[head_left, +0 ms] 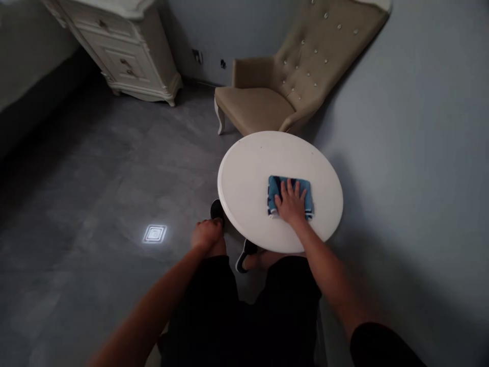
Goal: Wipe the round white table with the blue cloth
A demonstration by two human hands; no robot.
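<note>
A folded blue towel [273,191] with dark and white patches lies on a round white table [244,173]. My right hand [292,205] presses flat on top of it, fingers spread, covering its middle. To the left of the table, my left hand [207,235] rests on my knee. Its fingers look curled in and nothing shows in them.
A tan tufted armchair [255,107] stands just behind the table. A white cabinet [130,63] is at the back left, and a grey wall [420,127] runs along the right. A light square patch [155,234] shows on the grey floor [114,173].
</note>
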